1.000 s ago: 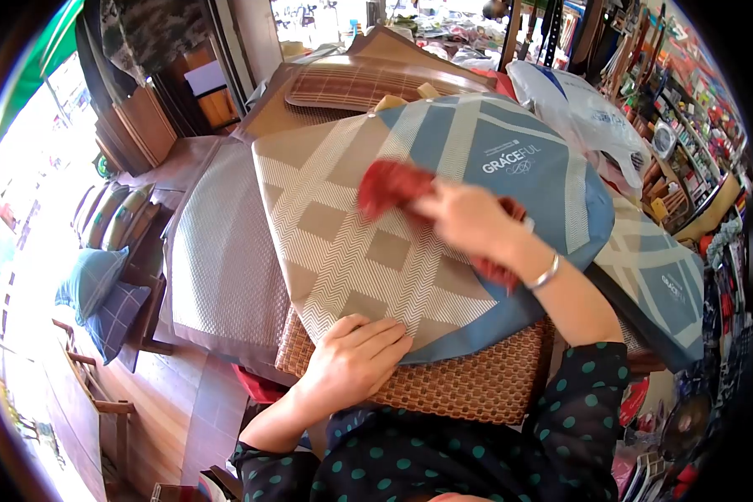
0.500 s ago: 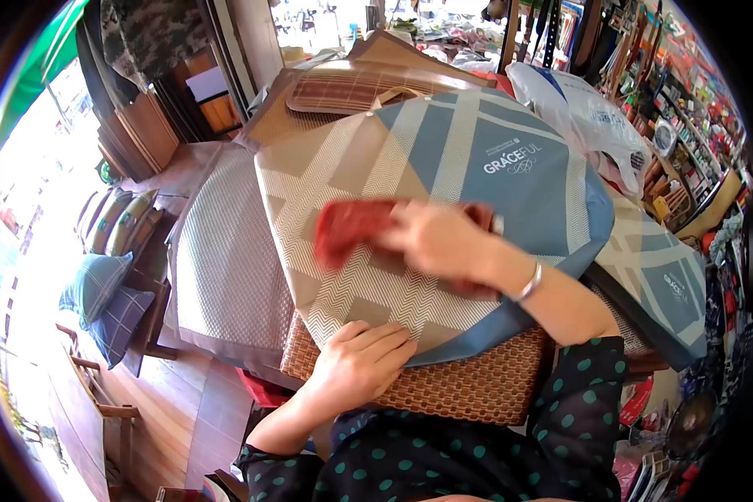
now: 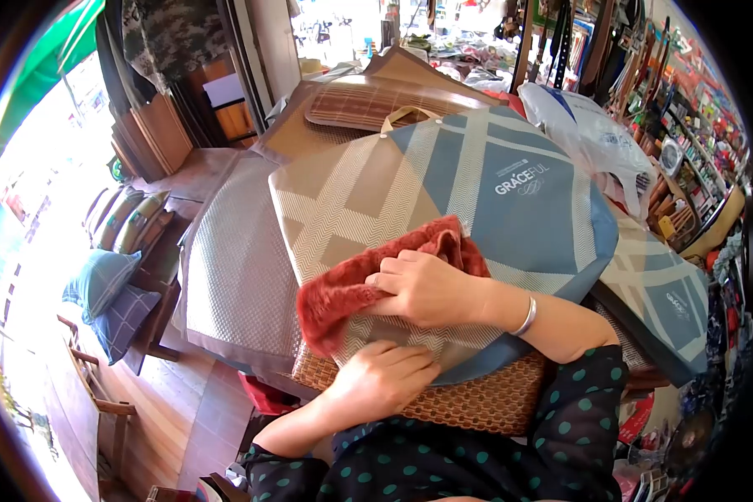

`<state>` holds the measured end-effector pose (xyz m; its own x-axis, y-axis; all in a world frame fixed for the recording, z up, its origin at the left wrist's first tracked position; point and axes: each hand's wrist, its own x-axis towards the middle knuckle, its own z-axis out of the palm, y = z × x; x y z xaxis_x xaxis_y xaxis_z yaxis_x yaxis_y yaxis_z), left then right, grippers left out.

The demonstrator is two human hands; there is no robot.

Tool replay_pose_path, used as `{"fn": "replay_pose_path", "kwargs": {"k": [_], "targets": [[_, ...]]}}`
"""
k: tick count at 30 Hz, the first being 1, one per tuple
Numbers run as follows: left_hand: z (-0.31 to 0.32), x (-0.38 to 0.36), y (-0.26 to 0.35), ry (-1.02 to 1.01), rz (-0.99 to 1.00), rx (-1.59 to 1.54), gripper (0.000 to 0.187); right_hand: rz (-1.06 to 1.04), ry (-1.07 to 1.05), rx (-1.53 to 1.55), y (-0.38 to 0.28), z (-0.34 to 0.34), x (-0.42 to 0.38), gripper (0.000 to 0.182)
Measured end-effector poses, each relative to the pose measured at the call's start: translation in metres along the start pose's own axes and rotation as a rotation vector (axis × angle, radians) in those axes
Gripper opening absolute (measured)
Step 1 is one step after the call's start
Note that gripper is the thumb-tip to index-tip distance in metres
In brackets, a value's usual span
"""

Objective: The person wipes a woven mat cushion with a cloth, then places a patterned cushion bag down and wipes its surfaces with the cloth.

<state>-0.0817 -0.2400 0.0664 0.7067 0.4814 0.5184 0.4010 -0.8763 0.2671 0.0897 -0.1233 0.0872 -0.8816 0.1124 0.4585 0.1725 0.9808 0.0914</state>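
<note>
The right hand (image 3: 427,289) clutches a soft, limp red towel (image 3: 351,289) bunched on the smooth, likely slippery packaged mat (image 3: 477,180), best gripped in a wad, while the left hand (image 3: 385,376) lies flat and open on the package's near edge, steadying it.

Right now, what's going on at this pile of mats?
A person presses a red cloth with the right hand onto a blue and beige patterned bag marked GRACEFUL. The left hand rests flat on the bag's near edge. The bag lies atop a woven mat, with a grey mat beside it.
</note>
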Motion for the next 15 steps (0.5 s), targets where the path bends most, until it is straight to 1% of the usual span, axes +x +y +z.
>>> {"fn": "replay_pose_path", "kwargs": {"k": [1, 3, 4, 5, 6, 7, 8, 9, 10, 11, 12, 13, 14, 15], "targets": [[0.002, 0.000, 0.002, 0.013, 0.020, 0.027, 0.037, 0.083, -0.096, -0.013, 0.009, -0.002, 0.002, 0.022], [0.005, 0.000, 0.005, 0.041, 0.067, 0.071, 0.033, 0.175, -0.063, -0.174, 0.048, -0.009, -0.001, 0.022], [0.006, 0.001, 0.008, 0.043, 0.060, 0.080, 0.033, 0.278, -0.093, -0.264, 0.074, -0.012, -0.011, 0.022], [0.005, 0.002, 0.013, 0.054, 0.088, 0.083, 0.032, 0.449, -0.160, -0.324, 0.101, -0.016, -0.021, 0.022], [0.004, 0.000, 0.017, 0.065, 0.110, 0.089, 0.030, 0.581, -0.179, -0.402, 0.128, -0.013, -0.035, 0.025], [0.007, -0.002, 0.016, 0.047, 0.118, 0.084, 0.030, 0.674, -0.126, -0.454, 0.150, -0.010, -0.055, 0.030], [0.009, -0.003, 0.016, 0.057, 0.103, 0.098, 0.030, 0.793, -0.066, -0.441, 0.159, -0.013, -0.066, 0.035], [0.011, -0.003, 0.014, 0.042, 0.109, 0.052, 0.031, 0.812, -0.013, -0.411, 0.158, -0.017, -0.066, 0.038], [0.012, -0.002, 0.013, 0.028, 0.121, 0.004, 0.032, 0.791, -0.074, -0.291, 0.156, -0.015, -0.064, 0.041], [0.011, -0.003, 0.013, 0.004, 0.116, -0.010, 0.034, 0.769, -0.137, -0.174, 0.134, -0.024, -0.048, 0.043], [0.012, -0.002, 0.013, 0.010, 0.118, -0.007, 0.034, 0.703, -0.162, -0.067, 0.104, -0.027, -0.026, 0.044], [0.013, -0.001, 0.013, 0.017, 0.122, -0.017, 0.031, 0.562, -0.140, 0.048, 0.074, -0.025, -0.008, 0.040], [0.013, 0.001, 0.013, 0.018, 0.127, -0.029, 0.029, 0.254, -0.149, -0.030, 0.053, -0.014, 0.002, 0.034], [0.013, 0.001, 0.013, 0.011, 0.129, -0.032, 0.029, 0.135, -0.116, 0.048, 0.022, -0.016, 0.016, 0.033]]}}
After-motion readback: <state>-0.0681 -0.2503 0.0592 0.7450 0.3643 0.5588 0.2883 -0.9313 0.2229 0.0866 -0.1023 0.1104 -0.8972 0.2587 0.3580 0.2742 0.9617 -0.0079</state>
